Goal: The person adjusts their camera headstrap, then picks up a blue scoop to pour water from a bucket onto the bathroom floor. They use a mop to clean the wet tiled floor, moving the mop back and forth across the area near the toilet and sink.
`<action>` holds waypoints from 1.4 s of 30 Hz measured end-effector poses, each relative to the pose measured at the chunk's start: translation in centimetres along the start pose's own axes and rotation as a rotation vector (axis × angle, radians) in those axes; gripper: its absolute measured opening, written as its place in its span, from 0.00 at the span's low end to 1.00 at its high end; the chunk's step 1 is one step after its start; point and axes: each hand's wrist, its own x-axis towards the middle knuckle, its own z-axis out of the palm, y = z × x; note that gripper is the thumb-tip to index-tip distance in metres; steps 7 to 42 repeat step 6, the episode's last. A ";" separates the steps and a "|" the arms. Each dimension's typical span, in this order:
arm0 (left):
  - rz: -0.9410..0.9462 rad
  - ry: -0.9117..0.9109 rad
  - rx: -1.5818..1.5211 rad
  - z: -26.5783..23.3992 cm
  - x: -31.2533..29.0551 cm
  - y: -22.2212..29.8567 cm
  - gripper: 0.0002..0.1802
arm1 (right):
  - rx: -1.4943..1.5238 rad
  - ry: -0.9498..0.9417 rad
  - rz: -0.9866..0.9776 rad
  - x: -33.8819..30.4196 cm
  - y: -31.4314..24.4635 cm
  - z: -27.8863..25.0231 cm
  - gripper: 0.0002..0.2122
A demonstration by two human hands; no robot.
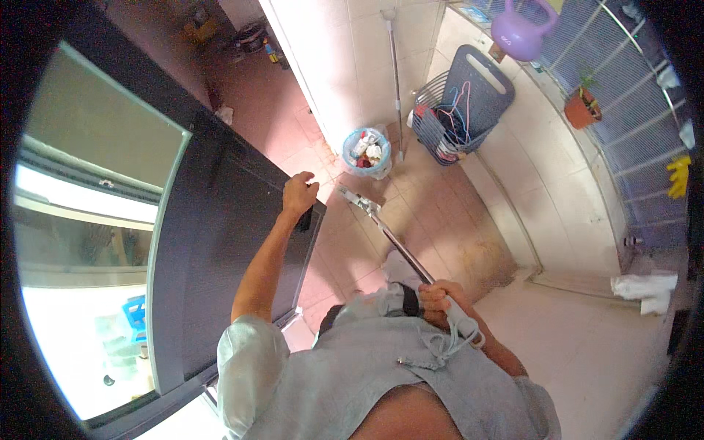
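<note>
My left hand (298, 195) is at the free edge of a dark door (220, 198), its fingers bent and apart. Whether they touch the edge is hard to tell. A black door handle (304, 221) shows just below the wrist. In front of my body, my right hand (434, 302) is wrapped round a long metal pole (400, 246). The pole slants away over the tiled floor to a white plastic head (359, 201). Its pale grip end (462, 323) lies against my right forearm, with a looped cord of my grey top beside it.
A blue-rimmed waste bin (367, 152) holding rubbish stands by the wall corner. Another pole (397, 88) leans on the wall beside it. To the right are a grey laundry basket (477, 103) with hangers, a purple kettlebell (518, 33) on the ledge and a potted plant (583, 108).
</note>
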 end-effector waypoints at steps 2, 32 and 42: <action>0.007 0.012 0.132 0.3 2.8 -1.5 0.21 | -0.002 -0.050 0.088 1.8 -3.7 1.4 0.10; -0.059 -0.121 0.354 0.9 7.9 -4.2 0.28 | -0.192 -0.055 0.093 5.6 -9.2 5.8 0.11; -0.059 -0.121 0.354 0.9 7.9 -4.2 0.28 | -0.192 -0.055 0.093 5.6 -9.2 5.8 0.11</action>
